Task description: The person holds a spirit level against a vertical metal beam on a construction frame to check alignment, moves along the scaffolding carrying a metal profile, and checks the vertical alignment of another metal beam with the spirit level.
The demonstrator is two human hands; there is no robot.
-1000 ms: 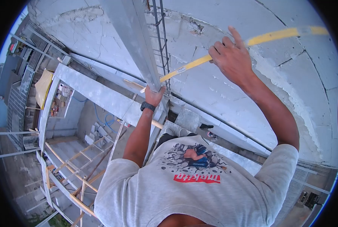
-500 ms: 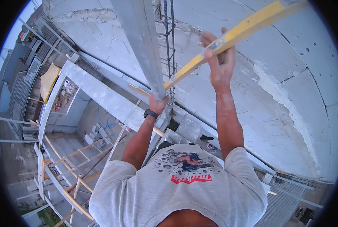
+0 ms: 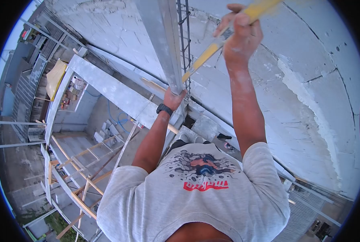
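Observation:
My left hand (image 3: 174, 99), with a dark watch on the wrist, is closed round the lower end of a long grey metal straightedge (image 3: 160, 40) that stands at a slant and leaves the top of view. Higher and to the right, my right hand (image 3: 242, 42) is closed on a yellow spirit level (image 3: 207, 56), thumb and fingers round it. The level slopes up to the right; its upper end is blurred and its lower end passes beside the straightedge. Just behind both tools runs a rebar cage (image 3: 184, 36).
A pale block wall (image 3: 300, 97) with rough mortar fills the right. To the left, a concrete beam (image 3: 111, 84) borders a drop to a lower floor, where a wooden ladder-like frame (image 3: 89, 155) and stacked blocks (image 3: 106, 131) show. My shoes (image 3: 190, 137) are on a narrow ledge.
My right hand has risen and closed more firmly round the level, which now slants more steeply. In view, the straightedge and my left hand have shifted slightly up and right.

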